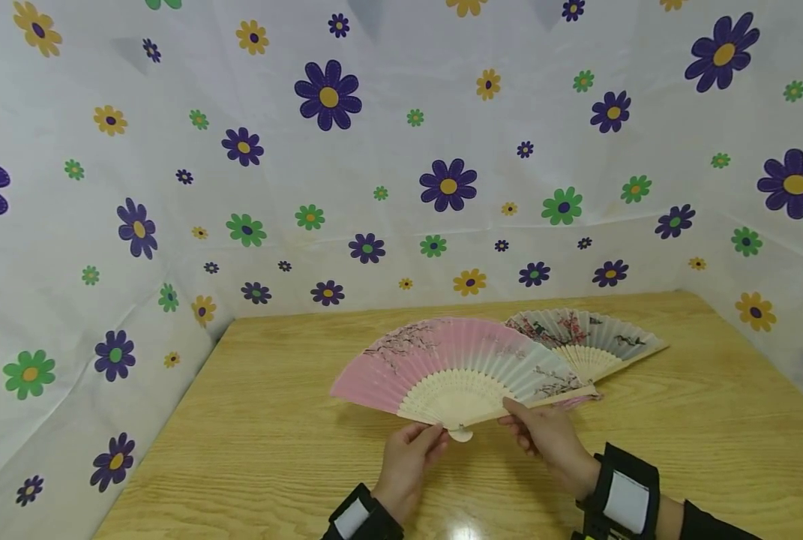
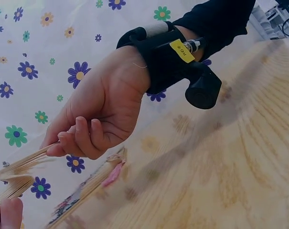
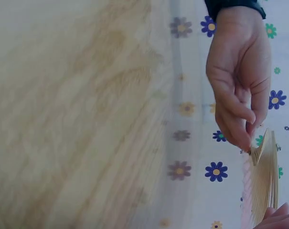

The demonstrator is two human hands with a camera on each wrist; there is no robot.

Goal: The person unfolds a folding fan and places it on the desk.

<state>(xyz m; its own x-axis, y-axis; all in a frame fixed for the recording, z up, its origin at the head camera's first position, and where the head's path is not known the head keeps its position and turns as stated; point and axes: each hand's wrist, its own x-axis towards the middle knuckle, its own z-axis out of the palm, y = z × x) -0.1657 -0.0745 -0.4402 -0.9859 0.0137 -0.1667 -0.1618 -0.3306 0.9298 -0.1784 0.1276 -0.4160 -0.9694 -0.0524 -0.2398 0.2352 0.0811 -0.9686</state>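
A folding fan (image 1: 462, 352), pink shading to pale green with printed blossom branches and pale pierced ribs, is spread wide and held over the table. My left hand (image 1: 406, 459) pinches its left edge close to the pivot. With thumb and fingers, my right hand (image 1: 551, 439) pinches the outer rib on the right; the left wrist view shows this right hand (image 2: 99, 107) gripping the ribs (image 2: 27, 162) edge-on. In the right wrist view, my left hand (image 3: 240, 81) holds the fan's base end (image 3: 260, 150).
Behind the held fan, a second spread fan (image 1: 593, 341), greyish with red blossoms, lies on the wooden table (image 1: 259, 420), partly hidden. A pink tassel (image 1: 579, 400) lies at its base. White cloth (image 1: 374, 150) printed with flowers walls the back and sides.
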